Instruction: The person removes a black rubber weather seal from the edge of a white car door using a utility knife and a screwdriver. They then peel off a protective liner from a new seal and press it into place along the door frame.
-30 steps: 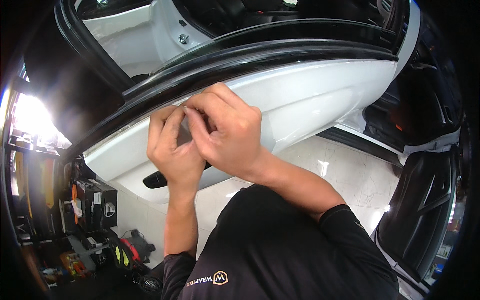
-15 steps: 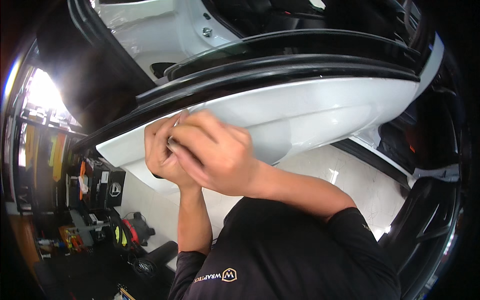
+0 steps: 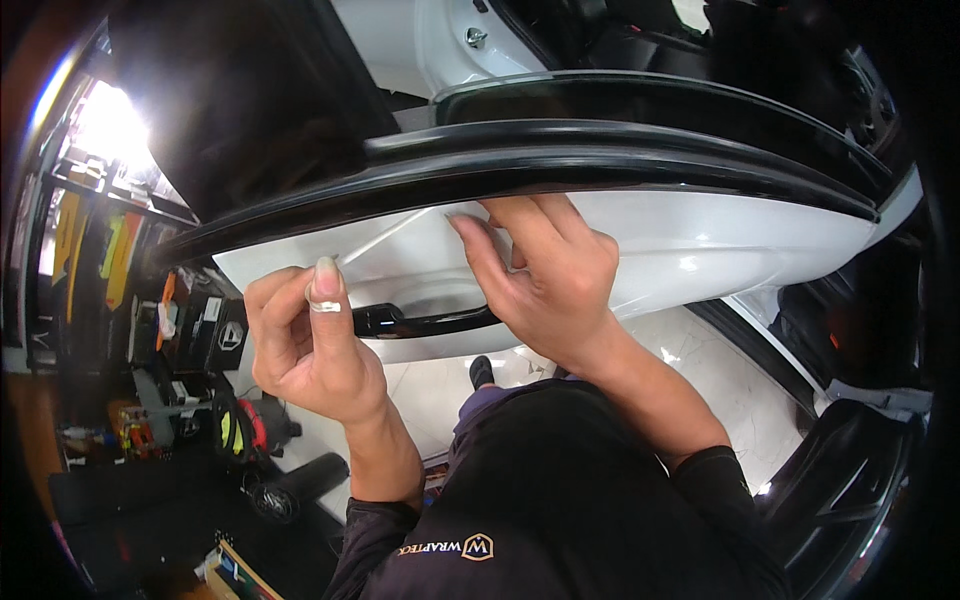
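My left hand (image 3: 318, 345) is closed in a pinch, its thumb up, with a thin whitish strip (image 3: 378, 240) between thumb and finger. Part of that strip is wrapped over the thumb. It runs taut up and rightward to the lower edge of the black window trim (image 3: 560, 160) on a white car door (image 3: 680, 235). My right hand (image 3: 550, 275) rests against the door just below the trim, thumb apart from the fingers; its fingertips are partly hidden at the trim edge. Below the strip lies a black door handle (image 3: 440, 322).
Behind the door is the car's opening, with a metal latch striker (image 3: 476, 38) on the white body. Shelves with boxes (image 3: 205, 320) stand at the left. A black cylinder (image 3: 310, 480) lies on the floor. At the right is a black panel (image 3: 840, 460).
My hands were together at the left of the door's top edge. They have parted, the right moving rightward along the trim, and the strip now shows stretched out. The door handle has come into sight.
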{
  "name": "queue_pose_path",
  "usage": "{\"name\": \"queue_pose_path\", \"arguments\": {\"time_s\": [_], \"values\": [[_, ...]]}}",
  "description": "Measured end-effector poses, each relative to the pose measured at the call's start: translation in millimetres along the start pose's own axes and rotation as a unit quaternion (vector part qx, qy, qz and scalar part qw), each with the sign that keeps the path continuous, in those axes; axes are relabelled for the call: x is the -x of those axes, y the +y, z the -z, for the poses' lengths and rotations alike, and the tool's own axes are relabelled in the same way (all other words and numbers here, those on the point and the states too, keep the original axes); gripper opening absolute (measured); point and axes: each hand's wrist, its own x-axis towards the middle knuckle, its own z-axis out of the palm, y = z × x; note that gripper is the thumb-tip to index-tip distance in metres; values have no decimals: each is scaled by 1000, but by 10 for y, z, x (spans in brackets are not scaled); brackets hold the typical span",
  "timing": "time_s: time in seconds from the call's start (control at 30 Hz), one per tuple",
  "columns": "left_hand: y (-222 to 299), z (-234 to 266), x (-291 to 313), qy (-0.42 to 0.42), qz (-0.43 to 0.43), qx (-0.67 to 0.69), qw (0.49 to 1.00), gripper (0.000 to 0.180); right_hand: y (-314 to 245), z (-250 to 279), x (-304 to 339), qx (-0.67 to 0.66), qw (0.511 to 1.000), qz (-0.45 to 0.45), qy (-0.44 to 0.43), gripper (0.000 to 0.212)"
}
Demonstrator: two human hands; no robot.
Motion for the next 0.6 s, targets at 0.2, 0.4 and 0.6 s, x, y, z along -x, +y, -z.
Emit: {"name": "queue_pose_path", "arguments": {"time_s": [0.2, 0.4, 0.6], "values": [[-101, 305, -245, -22, -3, 48, 999, 7, -217, -321, -95, 53, 997, 18, 47, 21], [-270, 758, -384, -64, -28, 53, 996, 6, -511, -699, -105, 50, 993, 73, 82, 22], [-511, 1145, -528, -60, -32, 95, 993, 11, -745, -1077, -18, 52, 988, 90, 116, 22]]}}
